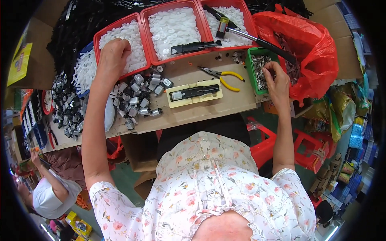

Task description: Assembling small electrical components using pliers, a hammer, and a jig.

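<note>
My left hand (112, 58) is over the left red bin (96, 38) of small white plastic parts (132, 34). Its fingers curl closed, and whatever they hold is hidden. At the green box (248, 66) of thin metal pins (260, 62), my right hand (278, 82) has thumb and fingertips closed together at the pins; what is between them is too small to make out. Between both hands, a cream holder (195, 103) lies on the bench. A long black plastic housing (199, 91) rests in it, with a small silver motor (177, 95) at its left end.
Small motors (132, 98) are heaped by my left forearm. Yellow-handled pliers (229, 80) lie behind the holder. A hammer (257, 40) spans the right red bin (243, 8) and a red plastic bag (317, 52). Another black housing (193, 48) lies across the middle bin (149, 52).
</note>
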Motion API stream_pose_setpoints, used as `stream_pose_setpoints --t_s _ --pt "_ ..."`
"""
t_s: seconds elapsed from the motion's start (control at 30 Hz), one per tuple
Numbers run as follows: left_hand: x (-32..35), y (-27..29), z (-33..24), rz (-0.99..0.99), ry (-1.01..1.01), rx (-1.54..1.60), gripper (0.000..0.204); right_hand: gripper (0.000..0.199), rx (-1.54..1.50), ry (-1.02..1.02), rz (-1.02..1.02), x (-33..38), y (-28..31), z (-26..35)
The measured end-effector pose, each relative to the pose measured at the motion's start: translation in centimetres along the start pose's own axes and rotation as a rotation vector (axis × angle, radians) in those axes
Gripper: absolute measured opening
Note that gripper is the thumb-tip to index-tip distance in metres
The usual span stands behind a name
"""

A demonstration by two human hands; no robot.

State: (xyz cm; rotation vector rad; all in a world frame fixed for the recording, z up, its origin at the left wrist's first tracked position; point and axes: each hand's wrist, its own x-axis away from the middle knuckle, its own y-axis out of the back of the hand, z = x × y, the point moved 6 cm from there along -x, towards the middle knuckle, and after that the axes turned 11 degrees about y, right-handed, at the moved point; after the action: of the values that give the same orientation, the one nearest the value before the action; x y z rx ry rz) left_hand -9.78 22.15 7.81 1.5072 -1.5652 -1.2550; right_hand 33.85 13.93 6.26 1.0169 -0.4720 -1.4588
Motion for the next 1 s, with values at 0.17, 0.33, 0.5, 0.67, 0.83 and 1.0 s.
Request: stream_pose_setpoints --t_s 0.17,0.33,0.5,0.67,0.83,1.0 --pt "0.5 0.7 0.3 0.000 0.102 0.123 0.012 0.010 -0.026 0.006 0.008 0.1 0.3 0.6" --pt "0.7 0.8 0.0 -0.018 -0.028 -0.096 0.014 0.014 -0.016 0.080 0.029 0.0 -0.1 0.8" --pt "0.1 -0.1 0.6 0.045 0.054 -0.031 0.013 0.019 -0.049 0.122 -0.014 0.4 0.6 1.2" --pt "0.6 0.4 0.2 -0.033 0.058 0.048 0.013 0.016 -0.058 0.111 -0.021 0.5 1.4 1.4" --pt "2.1 2.6 -1.9 -0.097 0.099 0.270 0.013 0.016 -0.267 0.081 -0.134 0.4 1.3 2.2" --pt "7.2 1.3 -6.6 0.155 0.381 0.852 0.011 0.017 -0.894 0.108 -0.099 -0.9 -3.1 10.0"
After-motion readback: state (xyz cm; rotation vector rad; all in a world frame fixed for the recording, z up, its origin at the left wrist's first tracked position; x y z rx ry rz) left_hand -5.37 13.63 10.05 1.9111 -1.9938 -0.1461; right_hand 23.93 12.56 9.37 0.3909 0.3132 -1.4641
